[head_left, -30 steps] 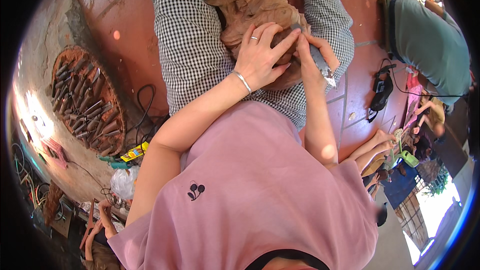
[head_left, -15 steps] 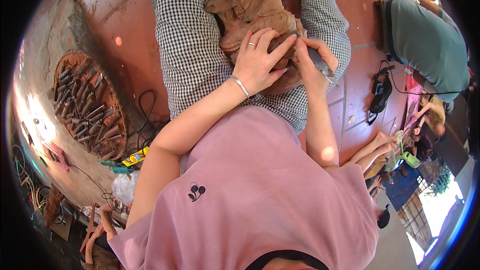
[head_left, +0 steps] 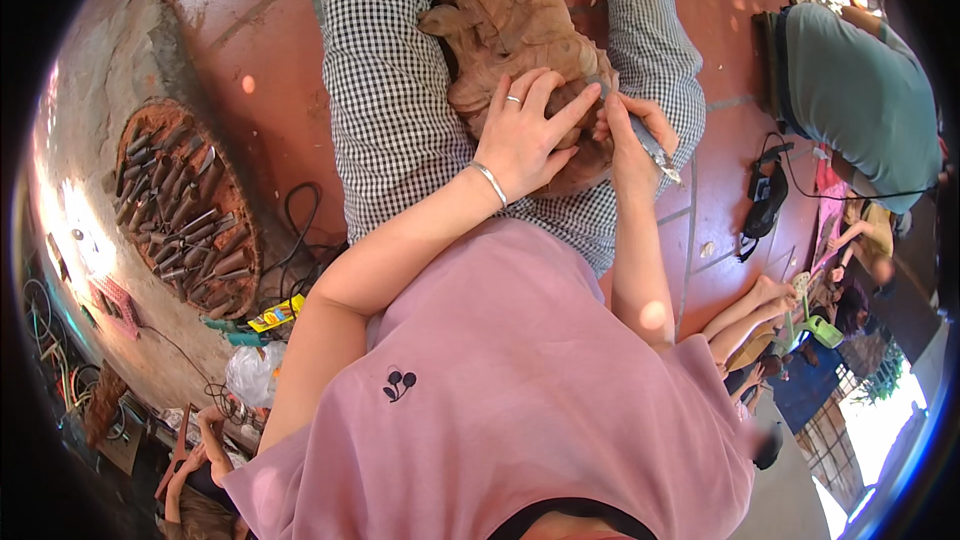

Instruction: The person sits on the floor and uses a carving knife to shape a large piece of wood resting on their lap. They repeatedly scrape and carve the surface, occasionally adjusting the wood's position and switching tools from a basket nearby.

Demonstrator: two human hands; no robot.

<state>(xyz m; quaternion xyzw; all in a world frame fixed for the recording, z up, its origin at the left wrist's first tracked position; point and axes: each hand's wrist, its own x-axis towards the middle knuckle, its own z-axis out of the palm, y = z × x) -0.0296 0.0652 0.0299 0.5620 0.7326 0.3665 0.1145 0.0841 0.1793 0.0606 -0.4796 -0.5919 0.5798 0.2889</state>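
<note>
A brown carved wooden figure (head_left: 515, 15) lies across my lap between my checked trouser legs, its near part covered by my hands. My left hand (head_left: 525, 135), with a ring and a silver bracelet, rests on the carving with its fingers spread. Beside it on the right, my right hand (head_left: 632, 145) is closed round a folded grey sheet (head_left: 652, 146) that looks like sandpaper. The sheet's loose end sticks out past the hand, and a grey bit of it shows near my left fingertips. The fingers of my right hand press close to the wood.
At the left, a round tray (head_left: 250, 285) full of carving tools stands on a stone-like ledge. A yellow packet (head_left: 276, 313) and a plastic bag (head_left: 257, 372) lie near my left elbow. To the right are a black pouch (head_left: 765, 195) with a cable and a crouching person (head_left: 850, 100).
My right hand has turned a little, and the grey sheet's loose end now points down and right. My left hand keeps its place on the carving. The whole view has shifted slightly.
</note>
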